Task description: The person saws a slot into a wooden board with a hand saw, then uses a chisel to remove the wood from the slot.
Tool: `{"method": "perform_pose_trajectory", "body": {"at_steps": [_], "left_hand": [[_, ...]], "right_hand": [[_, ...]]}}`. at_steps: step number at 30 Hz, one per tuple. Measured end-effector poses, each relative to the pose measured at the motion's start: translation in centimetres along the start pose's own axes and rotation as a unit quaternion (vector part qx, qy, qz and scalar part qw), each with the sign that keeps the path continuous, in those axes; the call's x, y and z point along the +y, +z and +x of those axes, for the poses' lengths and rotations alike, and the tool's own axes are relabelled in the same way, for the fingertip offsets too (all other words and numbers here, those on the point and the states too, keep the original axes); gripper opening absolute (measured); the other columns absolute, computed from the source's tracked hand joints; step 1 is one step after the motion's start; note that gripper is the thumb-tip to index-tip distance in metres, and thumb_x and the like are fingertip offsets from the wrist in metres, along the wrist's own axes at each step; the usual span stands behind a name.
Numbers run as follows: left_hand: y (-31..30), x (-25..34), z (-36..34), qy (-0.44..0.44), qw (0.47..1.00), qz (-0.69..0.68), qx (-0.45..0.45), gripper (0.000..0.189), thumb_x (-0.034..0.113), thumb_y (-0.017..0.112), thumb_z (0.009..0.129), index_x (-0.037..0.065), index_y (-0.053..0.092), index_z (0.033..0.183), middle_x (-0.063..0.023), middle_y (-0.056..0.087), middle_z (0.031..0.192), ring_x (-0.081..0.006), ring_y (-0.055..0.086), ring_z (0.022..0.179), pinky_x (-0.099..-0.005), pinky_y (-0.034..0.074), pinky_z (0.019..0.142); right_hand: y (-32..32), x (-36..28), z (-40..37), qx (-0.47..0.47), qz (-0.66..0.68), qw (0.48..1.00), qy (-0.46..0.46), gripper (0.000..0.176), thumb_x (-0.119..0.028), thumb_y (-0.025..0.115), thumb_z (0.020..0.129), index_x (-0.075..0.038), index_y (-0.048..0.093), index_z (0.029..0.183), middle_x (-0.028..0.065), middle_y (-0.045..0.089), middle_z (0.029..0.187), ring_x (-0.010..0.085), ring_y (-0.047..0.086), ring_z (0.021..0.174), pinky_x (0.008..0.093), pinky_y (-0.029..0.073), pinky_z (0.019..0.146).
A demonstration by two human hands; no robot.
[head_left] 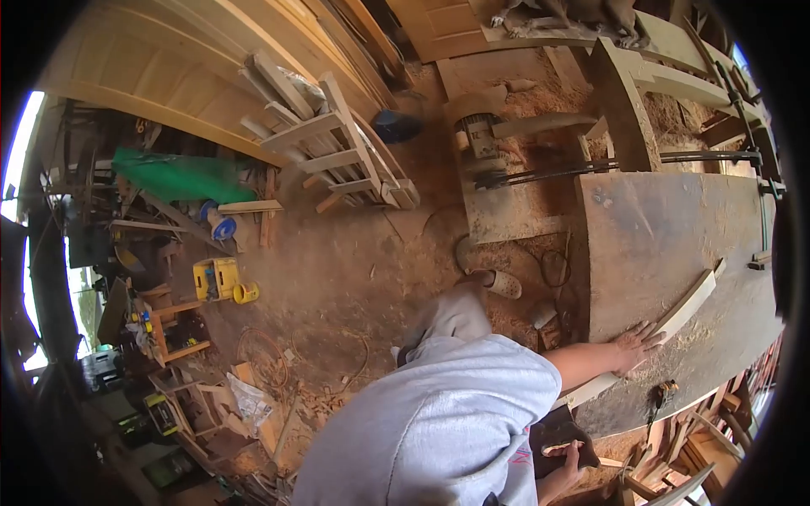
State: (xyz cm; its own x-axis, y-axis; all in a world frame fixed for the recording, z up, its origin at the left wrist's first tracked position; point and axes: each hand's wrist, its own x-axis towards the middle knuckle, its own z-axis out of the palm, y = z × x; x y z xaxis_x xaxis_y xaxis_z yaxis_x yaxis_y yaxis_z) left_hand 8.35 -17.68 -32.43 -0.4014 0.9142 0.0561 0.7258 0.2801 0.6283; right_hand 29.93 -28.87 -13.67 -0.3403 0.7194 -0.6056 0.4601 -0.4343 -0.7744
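Note:
My left hand (637,347) lies with its fingers spread flat on a long pale wooden strip (688,305). The strip runs slantwise across a large board (650,228) that serves as a worktop, and its near end passes under my left forearm. Lower down, beside the worktop's edge, my right hand (569,465) is closed around the grip of a dark, flat tool that looks like a handsaw (557,428). Most of that tool is hidden by my grey shirt and the edge. A small black-and-yellow power tool (665,393) rests near the worktop's lower edge.
Behind the worktop stands a machine bench with a motor (481,135) and wood shavings. A stack of wooden frames (337,152) leans by large panels. On the floor are a yellow crate (216,278), loose cords and sawdust. Offcuts (709,455) crowd the lower right. An animal (582,13) lies at the top.

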Motion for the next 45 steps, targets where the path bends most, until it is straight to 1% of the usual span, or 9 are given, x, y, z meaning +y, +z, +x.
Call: {"method": "perform_pose_trajectory", "body": {"at_steps": [3,5,8,22,25,29,33,36,45], "left_hand": [[-0.6,0.3,-2.4,-0.006,1.000,0.001,0.008,0.095,0.055,0.071,0.075,0.019,0.030,0.153,-0.0078,0.013,0.165,-0.0371,0.005,0.151,-0.0579,0.011,0.121],[-1.5,0.6,-4.9,0.011,0.999,0.011,0.043,0.070,0.056,0.039,0.095,0.014,0.036,0.151,-0.0111,0.026,0.161,-0.0396,0.012,0.150,-0.0598,0.007,0.120],[-1.4,0.8,-5.8,0.022,0.997,-0.069,-0.035,0.101,0.050,0.071,0.078,0.003,0.026,0.154,-0.0174,0.007,0.164,-0.0474,0.003,0.148,-0.0608,0.002,0.120],[-2.6,2.0,-8.1,-0.015,0.995,-0.001,-0.103,0.103,0.062,0.067,0.080,0.011,0.021,0.157,-0.0089,0.004,0.166,-0.0409,0.000,0.151,-0.0591,-0.002,0.120],[-3.1,2.1,-7.9,-0.030,0.993,0.061,-0.095,0.096,0.059,0.064,0.082,0.012,0.024,0.156,-0.0130,0.013,0.164,-0.0415,0.004,0.150,-0.0610,0.002,0.120],[-7.3,2.2,-4.8,-0.028,0.990,0.040,-0.129,0.073,0.040,0.069,0.079,0.012,0.049,0.143,-0.0170,0.037,0.154,-0.0422,0.018,0.148,-0.0630,0.012,0.119],[-7.6,1.1,-0.3,-0.098,0.988,0.079,-0.092,0.087,0.051,0.053,0.092,0.011,0.012,0.158,-0.0183,0.006,0.164,-0.0374,0.007,0.151,-0.0514,0.002,0.122],[-6.8,-0.7,4.0,-0.093,0.994,0.053,-0.028,0.109,0.050,0.070,0.077,0.005,0.009,0.156,-0.0301,0.012,0.158,-0.0413,0.015,0.148,-0.0532,0.012,0.121],[-2.6,-1.6,5.8,-0.002,0.997,0.028,0.071,0.091,0.039,0.057,0.084,-0.005,0.019,0.153,-0.0411,0.011,0.153,-0.0540,0.014,0.144,-0.0558,0.008,0.120]], "right_hand": [[0.7,-1.1,-3.2,-0.014,0.039,0.999,0.027,0.021,-0.023,0.066,0.092,-0.005,0.058,0.085,0.0013,0.054,0.074,0.0111,0.051,0.063,0.0249,0.043,0.059],[2.2,-2.0,-2.9,-0.029,0.042,0.998,0.021,0.022,-0.024,0.065,0.093,-0.006,0.056,0.083,0.0000,0.050,0.071,0.0109,0.049,0.061,0.0254,0.042,0.058],[2.7,-2.5,-2.3,-0.051,0.036,0.998,0.008,0.025,-0.026,0.063,0.095,-0.009,0.053,0.079,-0.0018,0.045,0.068,0.0106,0.045,0.059,0.0261,0.041,0.058],[1.4,-2.4,-6.3,0.014,0.072,0.997,-0.016,0.032,-0.028,0.067,0.094,-0.011,0.050,0.073,-0.0029,0.040,0.065,0.0104,0.042,0.057,0.0267,0.038,0.055],[-0.4,-1.7,-9.1,-0.093,0.088,0.986,-0.104,0.023,-0.018,0.065,0.094,-0.008,0.052,0.079,-0.0034,0.038,0.066,0.0085,0.041,0.059,0.0264,0.038,0.057],[0.0,-0.8,-14.4,0.008,0.063,0.992,-0.112,0.015,-0.010,0.066,0.090,0.000,0.057,0.096,0.0032,0.057,0.073,0.0106,0.052,0.065,0.0248,0.042,0.062],[1.0,0.2,-19.2,0.100,0.054,0.993,-0.039,0.015,-0.011,0.071,0.087,-0.003,0.060,0.092,0.0002,0.058,0.073,0.0074,0.050,0.064,0.0243,0.040,0.061],[1.2,1.1,-21.6,0.131,0.037,0.991,0.015,0.017,-0.015,0.074,0.086,-0.003,0.062,0.085,-0.0016,0.056,0.070,0.0062,0.048,0.063,0.0240,0.038,0.059],[0.5,0.5,-25.9,0.191,-0.114,0.974,-0.046,0.018,-0.013,0.077,0.076,-0.002,0.063,0.073,0.0034,0.050,0.055,0.0147,0.048,0.046,0.0291,0.037,0.047]]}}
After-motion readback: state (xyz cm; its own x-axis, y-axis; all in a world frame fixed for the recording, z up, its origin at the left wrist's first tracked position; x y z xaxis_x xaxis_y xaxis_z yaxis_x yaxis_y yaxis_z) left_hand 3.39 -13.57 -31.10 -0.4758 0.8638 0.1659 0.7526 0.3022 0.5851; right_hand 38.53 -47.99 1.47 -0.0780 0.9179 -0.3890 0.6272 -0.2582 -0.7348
